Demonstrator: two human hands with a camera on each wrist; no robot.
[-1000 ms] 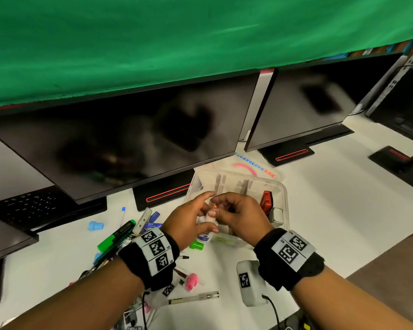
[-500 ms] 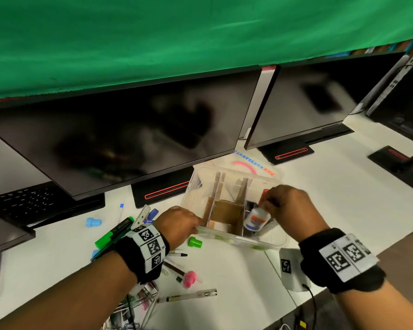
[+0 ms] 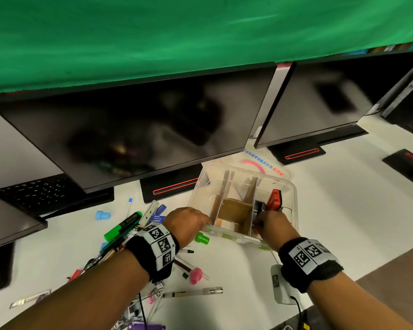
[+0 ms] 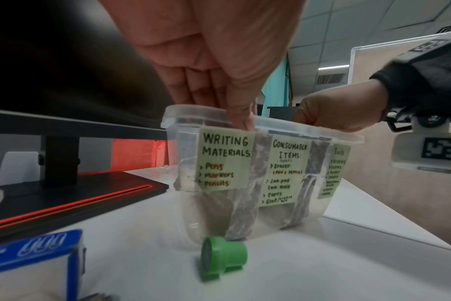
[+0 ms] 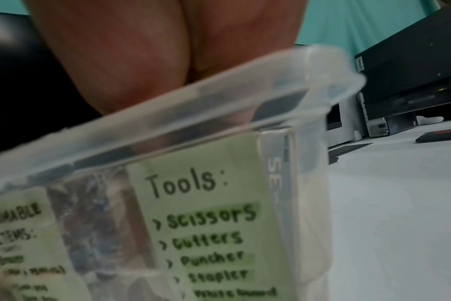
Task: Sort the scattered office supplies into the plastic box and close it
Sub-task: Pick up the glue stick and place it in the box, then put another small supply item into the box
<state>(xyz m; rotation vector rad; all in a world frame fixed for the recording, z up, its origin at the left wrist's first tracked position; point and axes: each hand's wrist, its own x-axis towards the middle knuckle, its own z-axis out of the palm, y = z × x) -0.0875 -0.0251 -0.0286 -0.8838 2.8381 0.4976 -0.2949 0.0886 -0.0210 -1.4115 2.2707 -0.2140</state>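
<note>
The clear plastic box [image 3: 293,198] stands open on the white desk, split by cardboard dividers. Green labels on its front read Writing Materials [image 4: 225,156], Consumable Items and Tools [image 5: 193,183]. My left hand [image 3: 206,222] pinches the box's near left rim, thumb on the front [image 4: 241,120]. My right hand [image 3: 270,222] reaches over the near rim [image 5: 219,97] at the Tools end, its fingertips hidden inside. A red tool [image 3: 273,198] and a dark item [image 3: 259,208] lie in that compartment. The small white bottle is out of sight; only an orange speck shows under the right hand.
The lid [image 3: 262,165] lies behind the box. Left of it are a green cap [image 3: 202,238], a green marker [image 3: 122,226], a paper-clip box [image 4: 34,262], a pink cap [image 3: 196,276] and a clear pen [image 3: 193,292]. A white tagged device [image 3: 281,289] sits at the desk edge. Monitors stand behind.
The hands parted from in front of the box. My left hand took the near left rim. My right hand carried the small white bottle right and down into the box's right end.
</note>
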